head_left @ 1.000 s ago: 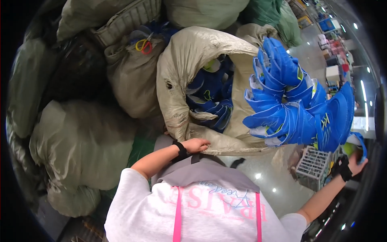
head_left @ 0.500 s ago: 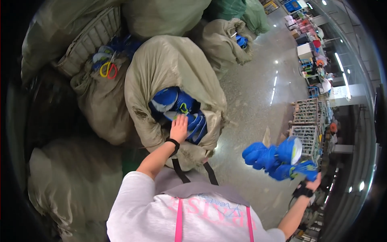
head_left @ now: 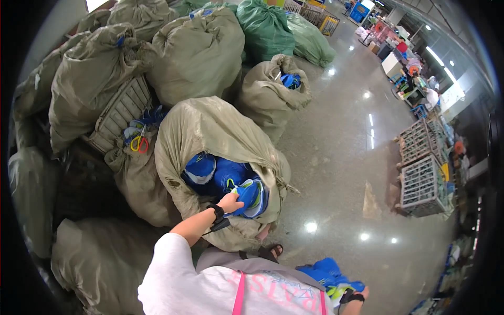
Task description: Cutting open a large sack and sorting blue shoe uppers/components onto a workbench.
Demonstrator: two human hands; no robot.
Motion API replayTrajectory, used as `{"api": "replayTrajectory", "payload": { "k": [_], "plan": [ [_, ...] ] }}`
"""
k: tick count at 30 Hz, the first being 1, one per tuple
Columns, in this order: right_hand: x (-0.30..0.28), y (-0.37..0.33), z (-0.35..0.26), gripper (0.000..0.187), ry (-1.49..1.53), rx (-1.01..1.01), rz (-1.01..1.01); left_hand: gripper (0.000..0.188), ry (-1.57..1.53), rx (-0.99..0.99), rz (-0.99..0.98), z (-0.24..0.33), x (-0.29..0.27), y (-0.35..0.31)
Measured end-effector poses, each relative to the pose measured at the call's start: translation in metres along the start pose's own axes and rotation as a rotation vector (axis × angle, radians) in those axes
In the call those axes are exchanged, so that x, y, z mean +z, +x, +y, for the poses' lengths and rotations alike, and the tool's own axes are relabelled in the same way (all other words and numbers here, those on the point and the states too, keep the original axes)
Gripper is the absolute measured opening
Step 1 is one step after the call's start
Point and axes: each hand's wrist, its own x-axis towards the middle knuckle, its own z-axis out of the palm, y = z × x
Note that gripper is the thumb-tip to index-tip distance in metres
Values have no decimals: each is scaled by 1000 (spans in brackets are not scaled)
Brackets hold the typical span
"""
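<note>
A large beige woven sack [head_left: 210, 123] stands open in front of me, with blue pieces [head_left: 228, 173] inside that look like shoe uppers with white and lime-green parts. My left hand [head_left: 230, 202] is at the sack's mouth, its fingers closed on the edge of a blue shoe upper [head_left: 247, 199] with lime trim. Low on the right, beside my body, my right hand [head_left: 362, 294] grips a bunch of blue shoe uppers [head_left: 326, 273]. Part of that bunch and of the hand is hidden by my shirt and wrist strap.
Scissors [head_left: 139, 144] with red and yellow handles lie on another stuffed sack [head_left: 142, 184] to the left. Full beige sacks [head_left: 197, 55] and a green sack [head_left: 265, 31] crowd the back. Metal crates [head_left: 422, 184] stand on the shiny floor [head_left: 341, 157] at right.
My left hand has gone from resting open on the pieces to gripping one. The right hand has come down and inward with its bunch. The view has tilted up.
</note>
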Motion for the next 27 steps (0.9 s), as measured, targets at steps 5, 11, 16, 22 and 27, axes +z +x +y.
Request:
{"api": "replayTrajectory", "payload": {
  "k": [5,11,16,22,27],
  "plan": [
    [-80,107,76,43,-209,139,-66,16,-775,-209,170,130,-14,-40],
    [-76,152,64,44,-506,317,-86,43,-881,-110,738,336,-47,-109],
    [-77,183,62,45,-702,393,-137,35,-554,225,386,491,-39,-114],
    [-97,247,28,46,-711,398,13,27,-366,412,458,585,80,-33],
    [-90,311,-38,47,-594,398,301,26,-563,244,223,604,210,67]
  ]
}}
